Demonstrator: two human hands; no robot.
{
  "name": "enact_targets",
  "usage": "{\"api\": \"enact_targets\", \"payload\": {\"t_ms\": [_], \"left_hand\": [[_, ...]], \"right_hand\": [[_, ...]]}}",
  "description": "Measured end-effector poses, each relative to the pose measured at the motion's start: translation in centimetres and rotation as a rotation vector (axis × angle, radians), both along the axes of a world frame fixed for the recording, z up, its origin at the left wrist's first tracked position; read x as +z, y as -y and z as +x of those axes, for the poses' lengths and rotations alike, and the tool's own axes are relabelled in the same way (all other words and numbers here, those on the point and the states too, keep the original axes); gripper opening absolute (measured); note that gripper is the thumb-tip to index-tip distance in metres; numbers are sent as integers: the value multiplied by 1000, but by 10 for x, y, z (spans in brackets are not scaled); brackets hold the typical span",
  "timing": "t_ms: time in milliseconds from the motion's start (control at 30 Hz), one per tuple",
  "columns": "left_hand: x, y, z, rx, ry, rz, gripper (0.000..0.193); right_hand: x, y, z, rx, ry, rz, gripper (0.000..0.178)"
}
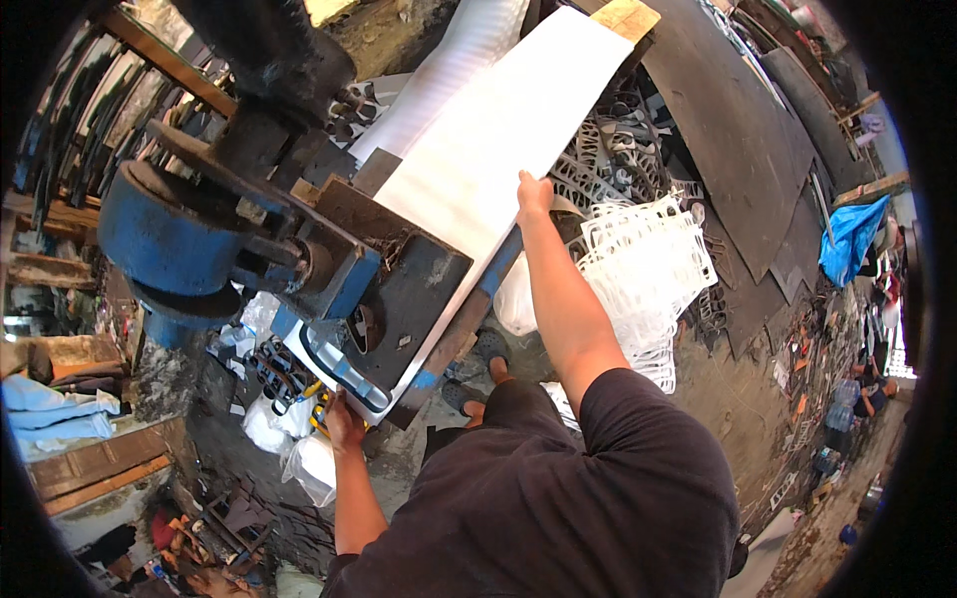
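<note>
A long white sheet (498, 130) lies slanting across the bench of a blue press (179, 234). My right hand (535, 194) is closed on the sheet's right edge, its thumb on top. My left hand (344, 424) is closed at the bench's near end, beside a yellow piece (321, 411); its fingers are partly hidden, and I cannot make out what they grip. Just above that hand sits a sole-shaped metal cutting die (344, 374). A dark plate (419, 289) covers part of the sheet next to the press.
Punched white sheet scraps (648, 259) are heaped right of my right forearm, with dark cut-out scraps behind. Large dark sheets (738, 130) lean at the right, near a blue tarp (852, 239). Plastic bags (311, 463) lie below the bench. Stacked strips (90, 110) fill a rack at left.
</note>
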State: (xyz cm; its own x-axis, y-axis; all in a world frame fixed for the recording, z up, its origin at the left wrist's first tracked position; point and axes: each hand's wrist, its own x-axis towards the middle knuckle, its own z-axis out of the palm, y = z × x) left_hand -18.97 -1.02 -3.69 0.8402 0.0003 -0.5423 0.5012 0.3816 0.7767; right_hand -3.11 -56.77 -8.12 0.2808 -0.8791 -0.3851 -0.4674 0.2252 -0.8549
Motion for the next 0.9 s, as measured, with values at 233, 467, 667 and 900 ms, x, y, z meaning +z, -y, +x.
{"api": "enact_targets", "payload": {"t_ms": [233,467,667,900], "left_hand": [[6,16,-1,24,3,1,26],[-48,10,11,-443,530,845,23],[3,76,35,-240,354,241,30],[4,56,5,107,-60,64,17]], "right_hand": [[21,-6,8,-43,115,86,57],[23,39,36,-50,124,81,64],[4,88,24,77,-132,-126,75],[166,-189,-140,696,400,-466,16]]}}
